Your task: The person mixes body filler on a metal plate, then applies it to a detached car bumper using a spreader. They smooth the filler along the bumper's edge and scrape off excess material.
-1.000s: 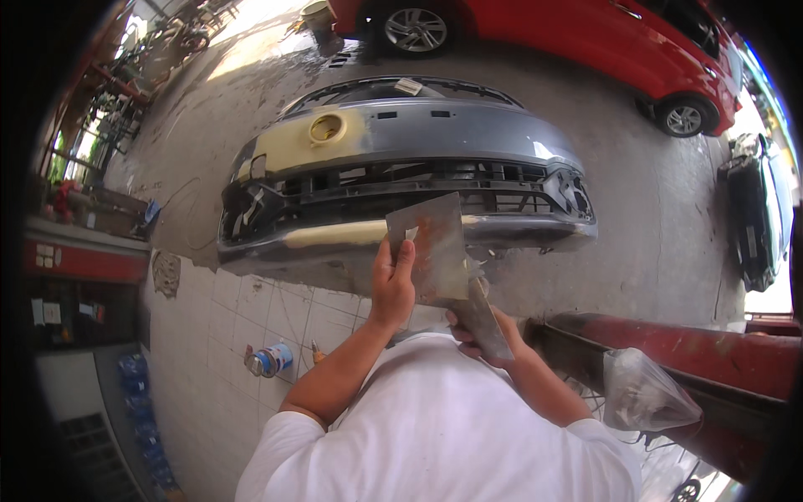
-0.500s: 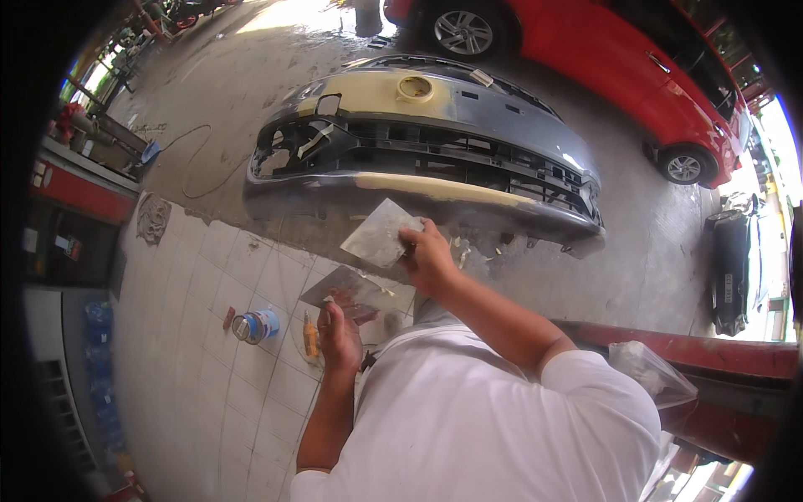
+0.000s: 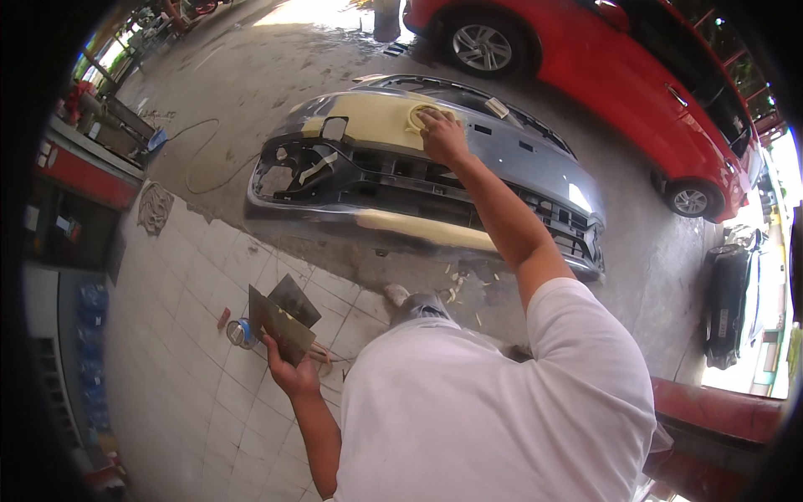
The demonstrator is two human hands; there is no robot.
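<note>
My right hand (image 3: 442,134) is stretched out to the car bumper (image 3: 519,159), its fingers closed over a round yellow ring (image 3: 413,119) that looks like a roll of masking tape. The fingers cover much of that ring. The bumper is grey with broad pale yellow patches and lies on the floor ahead of me. Down at the left, my left hand (image 3: 293,372) grips two flat metal plates, a brownish one (image 3: 276,325) in front and a darker one (image 3: 296,301) behind it. Part of the rear plate is hidden.
A blue tin (image 3: 241,333) stands on the white tiles beside the plates, with a small red piece (image 3: 223,318) near it. Pale scraps (image 3: 454,289) litter the floor. Behind the bumper is a red car (image 3: 602,75); a crumpled cloth (image 3: 155,207) lies at the tile edge.
My right hand has left the light square plate and moved forward onto the yellow ring. The left hand has shifted left and now holds two plates, partly hiding the tin.
</note>
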